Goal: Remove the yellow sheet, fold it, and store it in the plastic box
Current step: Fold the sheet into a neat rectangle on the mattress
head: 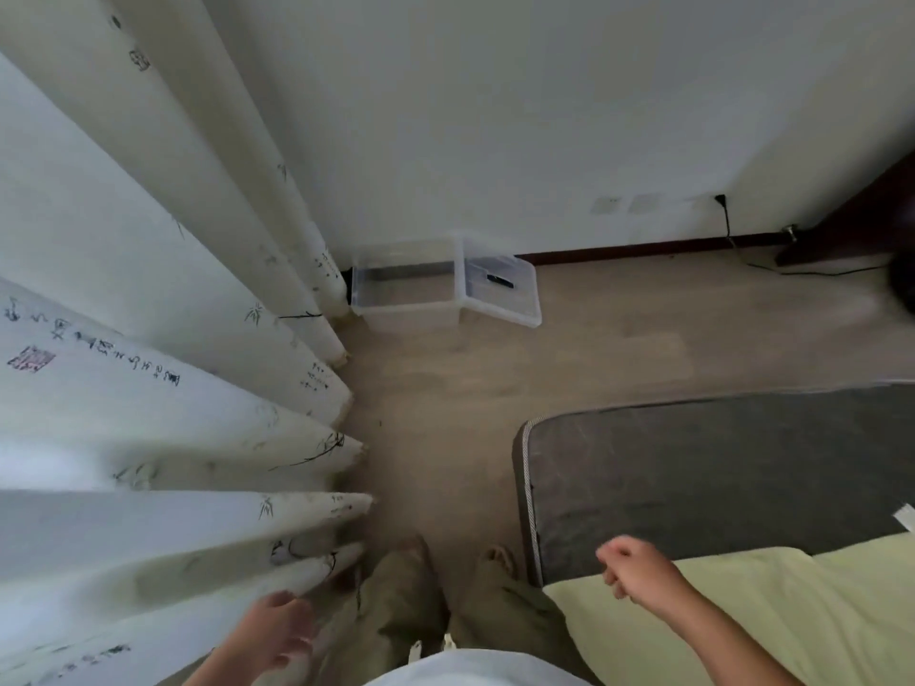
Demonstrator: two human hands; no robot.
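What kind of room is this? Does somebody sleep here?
Most likely a bedroom: a grey mattress partly covered by a yellow sheet, long curtains, and a clear plastic box on the floor.

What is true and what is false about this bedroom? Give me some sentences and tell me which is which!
1. The plastic box is open, with its lid beside it. True.
2. The yellow sheet is inside the box. False: it lies on the mattress.
3. The sheet covers the whole mattress. False: the grey corner is bare.
4. A curtain hangs on the person's left. True.
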